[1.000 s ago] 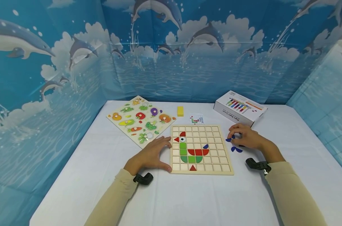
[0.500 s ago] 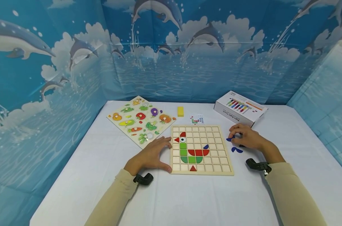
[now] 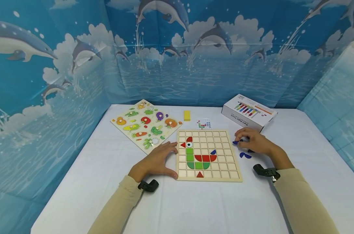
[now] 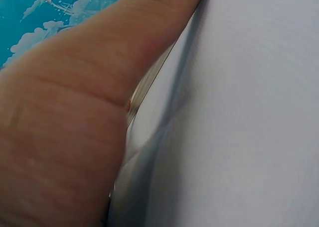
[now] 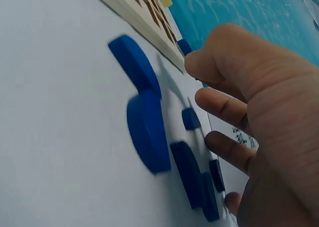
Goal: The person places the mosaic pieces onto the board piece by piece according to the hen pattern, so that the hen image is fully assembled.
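A wooden grid board [image 3: 223, 165] lies flat on the table, with red, green and blue pieces and an eye tile forming a bird-like figure. My left hand [image 3: 156, 161] rests at its left edge, thumb and fingers spread apart. To the right of the board, my right hand [image 3: 255, 141] pinches a blue curved-edged puzzle piece [image 5: 183, 46] between thumb and fingertip, just off the board's right edge. Loose blue pieces [image 5: 148, 132] of similar shape lie on the cloth beneath and beside that hand. A small blue piece [image 3: 213, 151] sits in a cell above the red row.
A printed pattern card [image 3: 203, 123] lies behind the board, near a yellow block [image 3: 187, 115]. A vegetable puzzle board [image 3: 128, 133] is at the back left. The white box [image 3: 244, 118] stands behind my right hand. Dolphin-print curtains [image 3: 177, 78] enclose the table.
My right hand has shifted slightly left towards the board, the blue piece moving with it. My left hand has stayed in place.
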### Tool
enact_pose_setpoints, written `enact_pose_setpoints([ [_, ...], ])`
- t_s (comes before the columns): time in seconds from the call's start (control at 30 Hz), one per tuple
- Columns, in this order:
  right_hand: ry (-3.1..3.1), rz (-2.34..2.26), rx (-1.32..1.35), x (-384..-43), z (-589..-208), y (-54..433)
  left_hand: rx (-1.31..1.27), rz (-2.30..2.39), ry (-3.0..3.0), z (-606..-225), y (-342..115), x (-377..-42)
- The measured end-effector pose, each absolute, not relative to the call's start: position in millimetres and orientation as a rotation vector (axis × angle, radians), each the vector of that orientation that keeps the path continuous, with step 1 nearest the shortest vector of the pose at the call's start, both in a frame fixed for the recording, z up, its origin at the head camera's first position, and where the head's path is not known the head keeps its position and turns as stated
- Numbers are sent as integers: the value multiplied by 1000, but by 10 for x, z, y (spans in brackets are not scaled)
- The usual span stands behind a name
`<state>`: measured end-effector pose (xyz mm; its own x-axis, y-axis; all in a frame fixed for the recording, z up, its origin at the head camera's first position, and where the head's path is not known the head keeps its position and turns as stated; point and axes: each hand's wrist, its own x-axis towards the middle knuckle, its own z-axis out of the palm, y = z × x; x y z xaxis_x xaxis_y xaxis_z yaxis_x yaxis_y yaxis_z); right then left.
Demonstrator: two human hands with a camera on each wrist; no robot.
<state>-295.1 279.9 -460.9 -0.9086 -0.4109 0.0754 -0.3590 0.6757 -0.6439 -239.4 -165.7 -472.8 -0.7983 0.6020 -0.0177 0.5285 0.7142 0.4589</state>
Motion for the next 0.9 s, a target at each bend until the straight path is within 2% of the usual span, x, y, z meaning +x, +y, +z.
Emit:
enact_pose_setpoints([
  [0.43, 2708, -1161, -901, -3059, -4576, 2470, 905, 662, 2750, -4731, -1657, -2394],
  [0.67, 2601, -1205, -923, -3101, -4597, 2327, 913, 670, 2747, -4733, -1662, -2400],
  [0.9, 2656, -1056, -910, -3089, -4608, 2228, 922, 661, 2752, -4741, -1667, -2409],
])
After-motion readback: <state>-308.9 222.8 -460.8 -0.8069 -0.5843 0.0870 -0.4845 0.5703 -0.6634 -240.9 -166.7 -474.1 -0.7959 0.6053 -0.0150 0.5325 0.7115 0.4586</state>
